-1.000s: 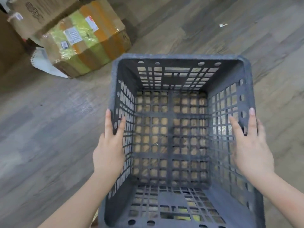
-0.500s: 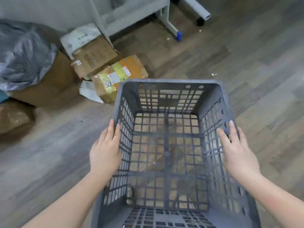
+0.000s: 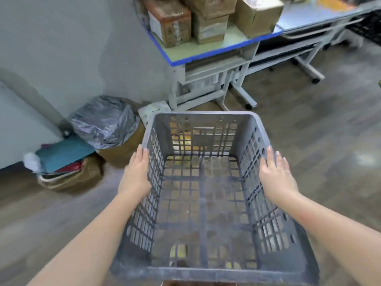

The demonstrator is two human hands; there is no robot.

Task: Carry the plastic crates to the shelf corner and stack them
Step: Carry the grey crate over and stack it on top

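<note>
Item: one grey plastic crate [image 3: 206, 203], empty, carried above the floor [image 3: 309, 151] before a box-laden counter [image 3: 206, 52]. We press our left hand [image 3: 136, 176] and right hand [image 3: 276, 178] flat against its sides, fingers straight, grip unclenched.

The crate [image 3: 206, 203] is grey plastic, dull and a bit dusty, with holes all over. Behind the crate, the boxes [image 3: 210, 19] are brown cardboard. Left of the crate, the bag [image 3: 103, 120] is shiny, crinkly plastic. The floor [image 3: 329, 141] looks like smooth wood.
</note>
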